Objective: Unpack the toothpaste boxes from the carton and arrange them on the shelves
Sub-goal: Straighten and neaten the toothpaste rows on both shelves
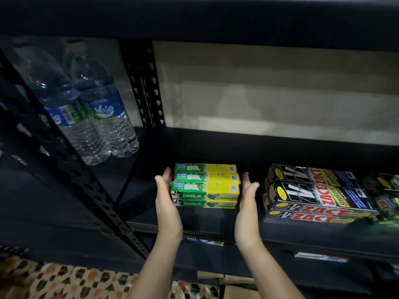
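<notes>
A block of green Darlie boxes (206, 185) already sits on the shelf (216, 221) left of the Zact boxes (319, 195), left hand (167, 203) and right hand (247, 201) flanking it, fingers straight and together, squaring it; the carton is unseen.

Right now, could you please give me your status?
Left hand, right hand open, flanking Darlie boxes on shelf. Zact boxes clear to right.

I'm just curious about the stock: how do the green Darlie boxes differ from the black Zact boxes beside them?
The Darlie boxes are green and yellow; the Zact boxes are black with red lettering. The Darlie stack sits between both hands, left hand and right hand; the Zact stack stands untouched. Darlie boxes look shorter. Both are stacked lengthwise on the same shelf.
</notes>
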